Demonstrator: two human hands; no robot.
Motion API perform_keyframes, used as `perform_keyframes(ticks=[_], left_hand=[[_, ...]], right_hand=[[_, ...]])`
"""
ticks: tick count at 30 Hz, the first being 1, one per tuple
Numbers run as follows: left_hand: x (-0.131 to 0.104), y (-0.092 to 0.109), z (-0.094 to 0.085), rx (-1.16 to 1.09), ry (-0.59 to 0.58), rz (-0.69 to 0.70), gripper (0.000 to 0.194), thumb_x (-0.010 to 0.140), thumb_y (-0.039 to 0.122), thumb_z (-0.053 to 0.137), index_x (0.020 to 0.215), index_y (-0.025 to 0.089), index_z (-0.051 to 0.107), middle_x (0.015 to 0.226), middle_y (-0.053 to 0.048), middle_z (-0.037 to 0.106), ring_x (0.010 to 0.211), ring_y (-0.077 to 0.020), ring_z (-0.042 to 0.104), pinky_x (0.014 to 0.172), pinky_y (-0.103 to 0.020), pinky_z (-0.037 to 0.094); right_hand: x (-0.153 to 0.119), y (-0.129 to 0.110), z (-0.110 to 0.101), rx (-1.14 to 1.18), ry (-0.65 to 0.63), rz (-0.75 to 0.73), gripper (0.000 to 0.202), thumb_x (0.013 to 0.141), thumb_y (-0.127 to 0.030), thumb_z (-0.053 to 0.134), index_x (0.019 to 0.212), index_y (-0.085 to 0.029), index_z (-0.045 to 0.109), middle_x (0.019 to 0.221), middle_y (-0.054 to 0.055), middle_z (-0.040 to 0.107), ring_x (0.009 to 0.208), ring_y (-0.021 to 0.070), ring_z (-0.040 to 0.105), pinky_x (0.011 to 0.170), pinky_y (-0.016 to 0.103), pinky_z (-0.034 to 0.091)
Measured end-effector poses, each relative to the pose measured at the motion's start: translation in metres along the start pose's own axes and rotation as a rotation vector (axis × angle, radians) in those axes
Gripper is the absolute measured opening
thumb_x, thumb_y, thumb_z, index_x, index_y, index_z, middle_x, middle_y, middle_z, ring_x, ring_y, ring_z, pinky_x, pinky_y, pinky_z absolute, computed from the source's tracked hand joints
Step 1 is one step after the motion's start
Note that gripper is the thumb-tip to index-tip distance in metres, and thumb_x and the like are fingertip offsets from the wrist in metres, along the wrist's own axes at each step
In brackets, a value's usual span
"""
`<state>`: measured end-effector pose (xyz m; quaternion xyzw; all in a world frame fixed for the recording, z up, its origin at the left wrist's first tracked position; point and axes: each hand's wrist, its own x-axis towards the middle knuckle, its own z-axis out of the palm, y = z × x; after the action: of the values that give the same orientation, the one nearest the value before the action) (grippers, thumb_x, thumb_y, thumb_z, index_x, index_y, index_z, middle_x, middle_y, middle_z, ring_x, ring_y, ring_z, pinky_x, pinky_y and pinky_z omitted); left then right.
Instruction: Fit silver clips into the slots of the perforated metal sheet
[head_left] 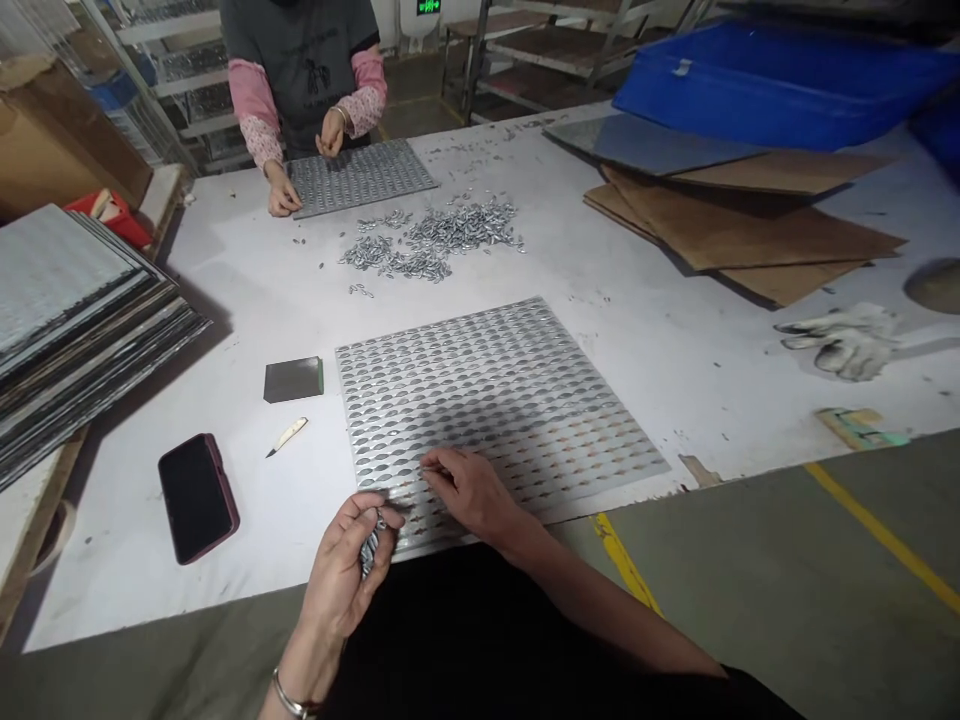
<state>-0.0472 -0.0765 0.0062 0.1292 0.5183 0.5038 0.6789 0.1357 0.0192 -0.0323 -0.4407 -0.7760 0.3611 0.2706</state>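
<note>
In front of me a flat grey sheet point(487, 390) with rows of leaf-shaped recesses lies on the white table. Its upper rows look filled with small silver pieces, while reddish spots show in the lower right rows. My left hand point(349, 560) is curled around a bunch of small silver oval pieces point(369, 545), at the sheet's near left corner. Over the lower middle of the sheet is my right hand point(469, 490), thumb and forefinger pinched together; whatever is between the fingertips is too small to make out. Beyond the sheet lies a loose pile of the same silver pieces point(465, 228).
Left are a phone point(196, 498), a pointed white tool point(287, 437), a dark square plate point(292, 380) and stacked sheets point(75, 310). Right are cardboard point(757, 220), a blue bin point(780, 85) and gloves point(847, 342). Across the table a person point(307, 80) handles another sheet point(367, 178).
</note>
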Motion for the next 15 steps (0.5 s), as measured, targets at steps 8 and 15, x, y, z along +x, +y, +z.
perform_keyframes(ticks=[8,15], left_hand=[[0.002,-0.005,0.004,-0.020,-0.014,-0.022,0.029,0.082,0.041,0.072,0.089,0.014,0.067,0.073,-0.001,0.058,0.049,-0.0040,0.036,0.036,-0.015,0.022],[0.001,-0.011,0.011,-0.071,-0.021,-0.062,0.037,0.084,0.028,0.072,0.116,0.012,0.067,0.080,-0.003,0.059,0.057,-0.0058,0.046,0.040,-0.015,0.032]], right_hand=[[0.007,-0.009,0.011,-0.339,-0.035,0.096,0.014,0.094,-0.019,0.053,0.082,-0.020,0.060,0.081,0.004,0.064,0.072,0.0166,0.059,0.063,0.024,0.038],[-0.013,-0.019,-0.006,-0.094,0.063,0.016,0.006,0.094,-0.021,0.054,0.094,-0.020,0.060,0.089,0.004,0.067,0.080,0.0175,0.063,0.074,0.027,0.046]])
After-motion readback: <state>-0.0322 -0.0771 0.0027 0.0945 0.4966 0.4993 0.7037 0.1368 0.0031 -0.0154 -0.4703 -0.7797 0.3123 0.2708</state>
